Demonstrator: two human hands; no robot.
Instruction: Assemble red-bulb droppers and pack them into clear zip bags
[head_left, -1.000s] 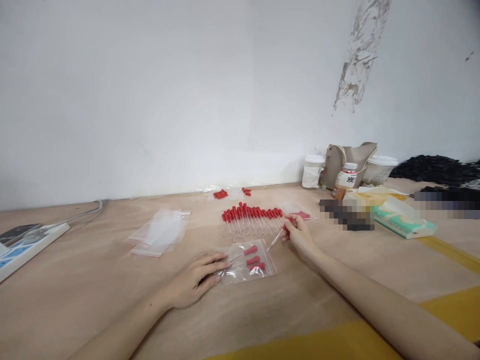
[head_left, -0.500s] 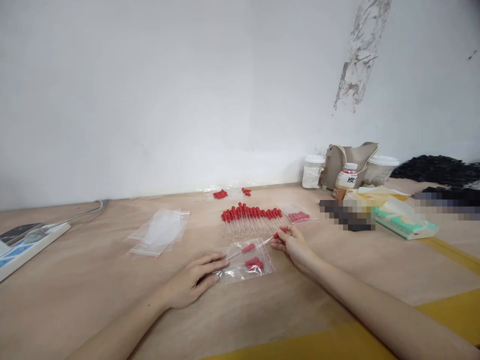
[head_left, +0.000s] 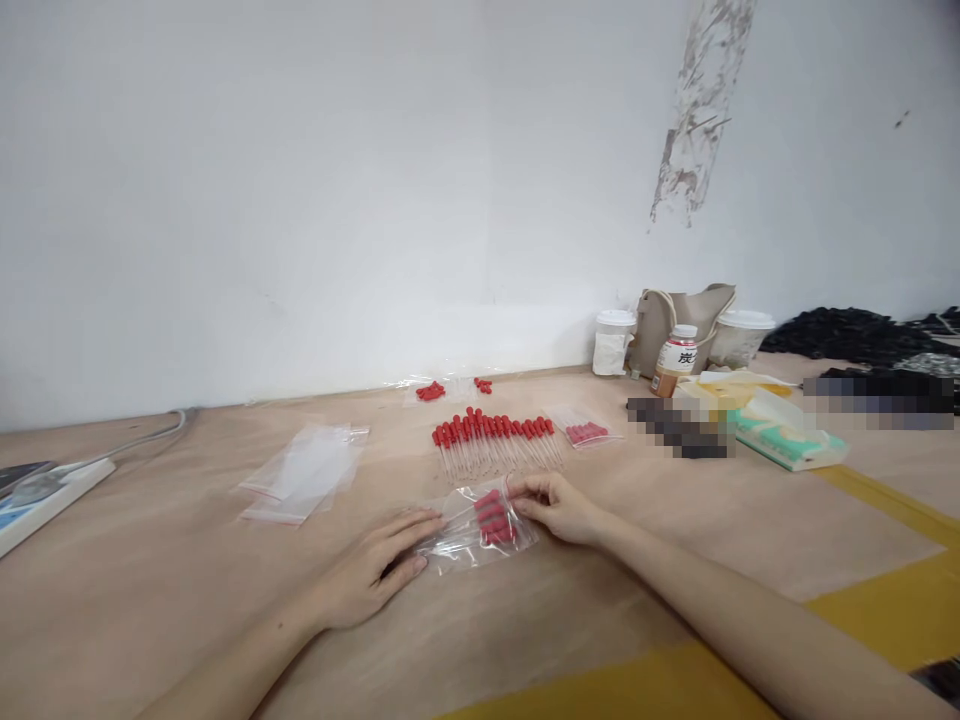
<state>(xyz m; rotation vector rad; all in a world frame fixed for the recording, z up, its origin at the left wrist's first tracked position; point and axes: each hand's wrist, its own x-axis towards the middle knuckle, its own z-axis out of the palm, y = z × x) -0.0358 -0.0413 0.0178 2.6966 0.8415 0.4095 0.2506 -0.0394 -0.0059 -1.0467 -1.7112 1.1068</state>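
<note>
Clear bag (head_left: 454,550) flat on the table (head_left: 420,650), between the two hands. Left hand (head_left: 379,572): fingertips on the bag's near-side end, thumb set slightly apart, narrow gap; cannot tell if film is gripped. Right hand (head_left: 559,508): fingers curled narrow, tips touching the bag's opposite end; cannot tell what, if anything, is pinched. Red-bulbed droppers (head_left: 491,520) inside, bulbs just beside the right fingertips, stems toward the left hand. Beyond both hands, row of loose droppers (head_left: 491,428). Flat bags (head_left: 307,475) beyond left hand; filled bag (head_left: 587,433) beyond right.
</note>
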